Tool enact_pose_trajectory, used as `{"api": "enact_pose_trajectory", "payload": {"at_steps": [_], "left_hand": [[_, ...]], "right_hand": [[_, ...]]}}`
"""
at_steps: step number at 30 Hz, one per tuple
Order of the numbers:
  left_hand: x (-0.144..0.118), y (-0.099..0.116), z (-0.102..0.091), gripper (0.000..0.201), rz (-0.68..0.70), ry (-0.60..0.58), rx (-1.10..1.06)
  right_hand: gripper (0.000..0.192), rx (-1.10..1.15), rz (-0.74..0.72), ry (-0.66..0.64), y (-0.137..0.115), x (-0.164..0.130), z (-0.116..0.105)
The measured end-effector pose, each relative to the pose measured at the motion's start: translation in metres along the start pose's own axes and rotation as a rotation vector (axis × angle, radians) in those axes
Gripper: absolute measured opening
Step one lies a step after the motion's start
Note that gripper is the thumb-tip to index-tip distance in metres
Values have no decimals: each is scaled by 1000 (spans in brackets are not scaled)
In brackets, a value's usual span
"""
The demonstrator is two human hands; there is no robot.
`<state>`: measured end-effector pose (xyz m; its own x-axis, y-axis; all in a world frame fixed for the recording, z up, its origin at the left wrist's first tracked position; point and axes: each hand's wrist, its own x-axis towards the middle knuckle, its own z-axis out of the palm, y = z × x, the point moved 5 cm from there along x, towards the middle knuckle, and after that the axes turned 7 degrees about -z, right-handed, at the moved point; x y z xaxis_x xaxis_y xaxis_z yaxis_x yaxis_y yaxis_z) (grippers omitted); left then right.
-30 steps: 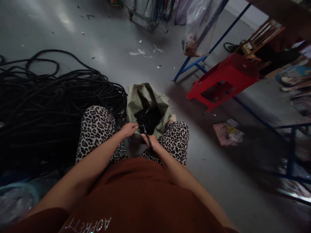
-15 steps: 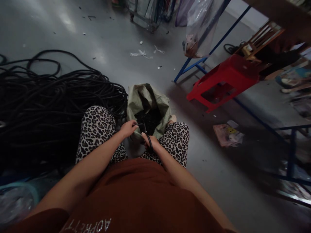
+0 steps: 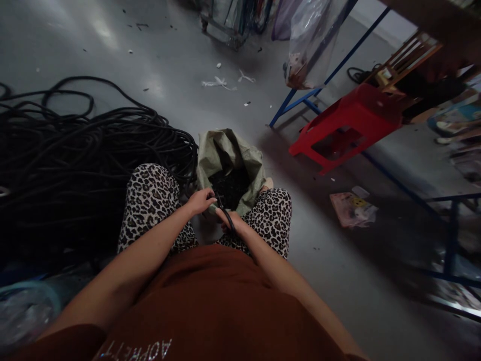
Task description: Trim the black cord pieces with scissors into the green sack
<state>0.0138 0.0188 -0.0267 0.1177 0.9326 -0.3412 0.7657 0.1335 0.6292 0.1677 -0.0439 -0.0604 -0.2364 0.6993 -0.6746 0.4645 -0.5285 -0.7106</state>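
Observation:
My right hand (image 3: 233,223) is closed around the black handles of a pair of scissors (image 3: 228,218), whose blades point away from me over the sack. Close to the blades, my left hand (image 3: 202,200) pinches a short dark piece that looks like black cord (image 3: 215,194); most of it is hidden by the fingers. Both hands are above the near rim of an open olive-green woven sack (image 3: 250,163) between my knees. Inside it lie many small black pieces (image 3: 235,183), too dark to tell one by one.
A large heap of black cord (image 3: 90,145) covers the floor on the left. At the right stand a red plastic stool (image 3: 361,120) and a blue metal table frame (image 3: 300,100). A teal-rimmed tub (image 3: 56,296) is at lower left. White scraps (image 3: 220,82) lie ahead.
My left hand has moved slightly right and nearer the scissors. The blades, spread apart before, now look closer together. Less of the dark piece shows beyond my left fingers.

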Motion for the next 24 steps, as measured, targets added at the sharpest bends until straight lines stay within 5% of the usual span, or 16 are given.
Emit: {"api": "enact_pose_trajectory", "payload": {"at_steps": [24], "left_hand": [[-6,2,-3,34,-15,-84,189]], "right_hand": [[65,18,32,3,-7,-2,-1]]}}
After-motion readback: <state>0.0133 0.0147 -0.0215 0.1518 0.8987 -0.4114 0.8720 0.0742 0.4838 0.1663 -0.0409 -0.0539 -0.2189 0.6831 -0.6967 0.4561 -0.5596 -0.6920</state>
